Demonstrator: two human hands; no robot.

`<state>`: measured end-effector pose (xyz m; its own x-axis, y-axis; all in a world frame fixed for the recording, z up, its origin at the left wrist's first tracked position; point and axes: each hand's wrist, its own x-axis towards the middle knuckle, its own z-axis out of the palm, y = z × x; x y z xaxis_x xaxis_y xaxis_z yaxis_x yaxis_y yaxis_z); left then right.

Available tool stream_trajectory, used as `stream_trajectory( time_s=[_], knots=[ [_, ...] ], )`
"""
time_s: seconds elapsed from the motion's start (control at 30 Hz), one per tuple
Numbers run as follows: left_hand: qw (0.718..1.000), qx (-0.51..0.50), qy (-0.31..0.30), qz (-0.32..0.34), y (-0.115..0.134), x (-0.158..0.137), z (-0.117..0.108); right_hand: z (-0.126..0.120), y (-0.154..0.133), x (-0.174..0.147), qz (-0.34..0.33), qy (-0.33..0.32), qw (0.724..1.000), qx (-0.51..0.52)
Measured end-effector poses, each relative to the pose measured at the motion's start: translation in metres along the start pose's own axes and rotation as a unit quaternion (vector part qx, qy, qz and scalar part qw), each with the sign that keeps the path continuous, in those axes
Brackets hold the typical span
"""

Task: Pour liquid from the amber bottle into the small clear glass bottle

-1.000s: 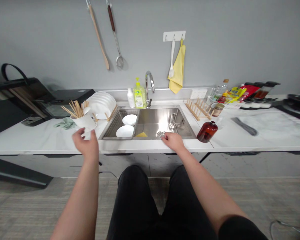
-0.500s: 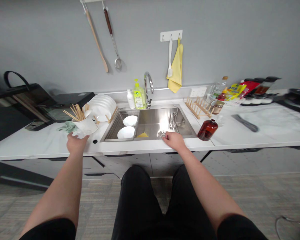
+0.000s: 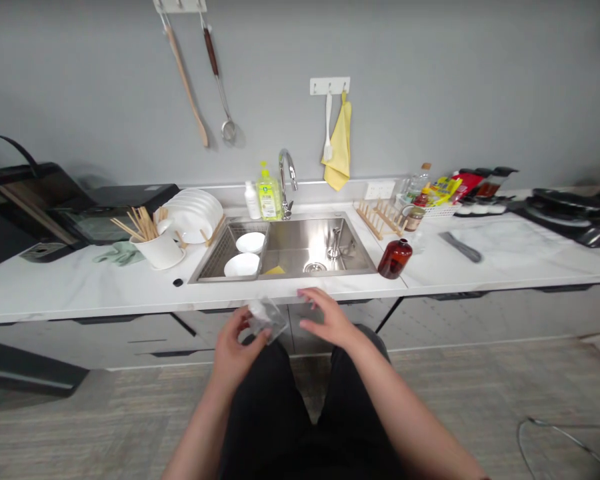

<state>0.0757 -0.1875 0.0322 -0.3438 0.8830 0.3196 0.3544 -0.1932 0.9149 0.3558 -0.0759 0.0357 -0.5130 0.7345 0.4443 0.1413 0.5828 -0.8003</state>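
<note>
My left hand (image 3: 239, 343) is closed on a small clear, see-through object (image 3: 271, 321) with a whitish patch at its upper left. It looks like thin plastic, but blur hides its exact kind. Both hands are in front of the counter edge, above my legs. Just right of the clear object, my right hand (image 3: 329, 319) holds nothing, its thumb and fingers apart. Beyond the hands lies the steel sink (image 3: 300, 248), with two white bowls (image 3: 242, 265) in a wire basket (image 3: 213, 259) at its left side.
On the left stand a white holder of chopsticks (image 3: 163, 253), a green cloth (image 3: 120, 254) and racked white plates (image 3: 196, 212). A brown bottle (image 3: 395, 259) stands right of the sink, near a wooden rack (image 3: 380, 219). The faucet (image 3: 286, 180) rises behind the sink.
My left hand has moved right from beside the chopstick holder, bringing the clear object in front of the counter. My right hand has drawn back from the sink's front edge and its fingers have spread.
</note>
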Motion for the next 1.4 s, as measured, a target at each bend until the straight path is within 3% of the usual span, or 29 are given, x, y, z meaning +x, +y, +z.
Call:
stream_trajectory(
  time_s=[0.07, 0.17, 0.23, 0.37, 0.5, 0.63, 0.73, 0.93, 1.1, 1.27, 1.4],
  knots=[
    [0.994, -0.040, -0.094, 0.039, 0.021, -0.019, 0.027, 0.014, -0.016, -0.035, 0.013, -0.041, 0.993, 0.111],
    [0.976, -0.084, -0.183, 0.087, 0.047, -0.033, 0.053, 0.015, -0.030, -0.070, 0.084, -0.026, 0.976, 0.202],
    [0.965, -0.118, -0.214, 0.098, 0.058, -0.036, 0.065, 0.004, -0.035, -0.083, 0.110, -0.008, 0.969, 0.220],
    [0.949, -0.156, -0.260, 0.083, 0.068, -0.033, 0.081, -0.018, -0.045, -0.093, 0.099, -0.006, 0.980, 0.174],
    [0.958, -0.133, -0.243, 0.078, 0.070, -0.028, 0.091, -0.012, -0.054, -0.090, 0.112, 0.051, 0.987, 0.107],
    [0.983, -0.106, -0.142, 0.054, 0.064, -0.023, 0.104, 0.009, -0.059, -0.081, 0.104, 0.145, 0.984, 0.018],
    [0.989, -0.118, -0.087, 0.015, 0.055, -0.022, 0.111, 0.018, -0.063, -0.077, 0.097, 0.166, 0.981, 0.003],
    [0.957, -0.238, -0.165, 0.028, 0.051, -0.029, 0.106, 0.014, -0.069, -0.082, 0.118, 0.161, 0.980, 0.018],
    [0.978, -0.172, -0.100, 0.053, 0.055, -0.027, 0.107, 0.013, -0.073, -0.086, 0.135, 0.168, 0.976, 0.026],
    [0.948, -0.259, -0.181, 0.037, 0.057, -0.026, 0.102, 0.011, -0.073, -0.082, 0.134, 0.162, 0.977, 0.035],
    [0.965, -0.219, -0.131, 0.057, 0.059, -0.022, 0.103, 0.011, -0.070, -0.080, 0.131, 0.159, 0.978, 0.044]
  ],
)
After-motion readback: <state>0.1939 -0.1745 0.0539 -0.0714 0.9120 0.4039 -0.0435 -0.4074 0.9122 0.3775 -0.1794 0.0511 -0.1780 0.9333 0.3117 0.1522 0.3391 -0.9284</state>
